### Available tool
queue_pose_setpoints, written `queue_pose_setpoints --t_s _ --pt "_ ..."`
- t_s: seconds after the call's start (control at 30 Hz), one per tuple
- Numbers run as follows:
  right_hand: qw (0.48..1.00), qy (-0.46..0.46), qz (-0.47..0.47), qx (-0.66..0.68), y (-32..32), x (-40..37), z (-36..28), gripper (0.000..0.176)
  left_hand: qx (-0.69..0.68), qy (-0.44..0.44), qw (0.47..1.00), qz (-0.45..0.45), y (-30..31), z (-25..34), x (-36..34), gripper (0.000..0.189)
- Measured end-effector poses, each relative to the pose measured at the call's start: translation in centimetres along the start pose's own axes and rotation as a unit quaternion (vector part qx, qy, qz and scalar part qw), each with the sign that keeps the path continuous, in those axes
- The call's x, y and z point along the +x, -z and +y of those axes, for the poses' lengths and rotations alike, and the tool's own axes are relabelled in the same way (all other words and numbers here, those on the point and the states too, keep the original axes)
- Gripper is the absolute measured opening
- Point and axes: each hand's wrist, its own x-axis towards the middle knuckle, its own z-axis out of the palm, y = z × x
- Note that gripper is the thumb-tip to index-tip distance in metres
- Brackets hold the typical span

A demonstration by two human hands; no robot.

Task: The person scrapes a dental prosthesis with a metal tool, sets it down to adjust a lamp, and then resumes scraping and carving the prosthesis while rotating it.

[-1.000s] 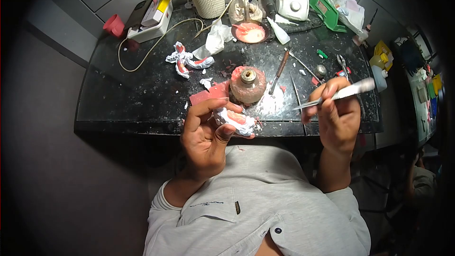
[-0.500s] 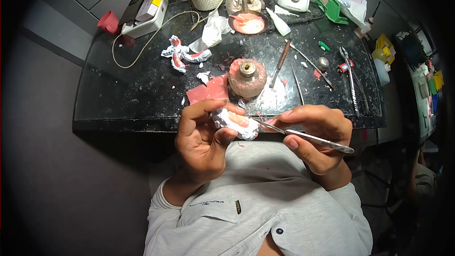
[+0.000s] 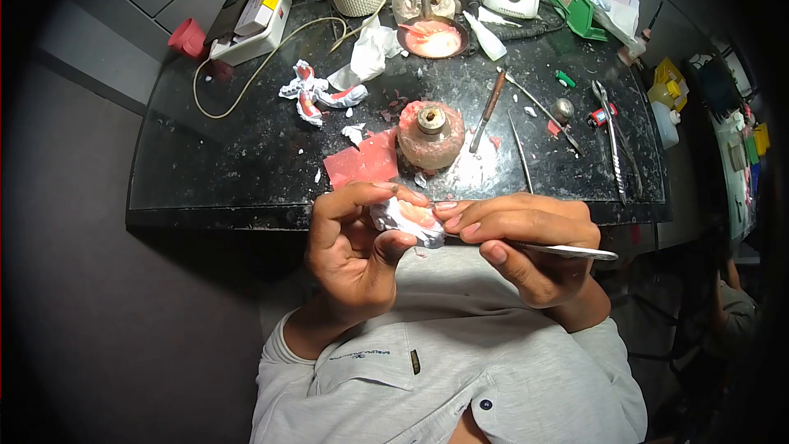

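My left hand (image 3: 352,255) pinches a small white plaster-like dental piece (image 3: 403,222) with pink wax on its upper face, thumb below and fingers above. My right hand (image 3: 538,234) is closed around a slim metal carving tool (image 3: 588,253), its handle pointing right. Its working end is hidden behind my right fingertips, which are at the right edge of the piece. Just beyond my hands are a pink wax sheet (image 3: 362,163) and a wax-smeared glass spirit burner (image 3: 430,141).
A pan of pink wax (image 3: 436,39) stands at the back. White-and-pink pieces (image 3: 308,97) lie to the left. Toward the right are a brown-handled knife (image 3: 491,103), a thin metal tool (image 3: 521,152) and a longer metal tool (image 3: 612,144). Behind them sits a green box (image 3: 571,4).
My right fingers have come left and down over the tool, reaching the piece's right edge. The tool now lies flatter, its front part covered. My left hand keeps its hold.
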Motion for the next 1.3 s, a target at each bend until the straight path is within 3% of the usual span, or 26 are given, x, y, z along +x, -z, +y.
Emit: queue_pose_setpoints --t_s 0.73,0.9,1.0,1.3 --pt "1.000 -0.025 -0.012 0.014 0.9 0.2 0.1 0.016 -0.018 0.059 0.997 0.039 -0.6 0.4 0.3 0.053" --pt "0.998 -0.034 -0.013 0.051 1.0 0.2 0.1 0.016 -0.088 0.117 0.989 0.037 -0.5 0.6 0.6 0.056" --pt "0.998 -0.045 -0.015 0.045 1.0 0.2 -0.1 0.014 -0.143 0.108 0.984 0.012 -0.1 0.1 0.7 0.052" --pt "0.998 -0.052 -0.017 0.036 0.9 0.1 -0.1 0.013 -0.133 0.125 0.983 0.008 0.2 -0.4 0.9 0.054"
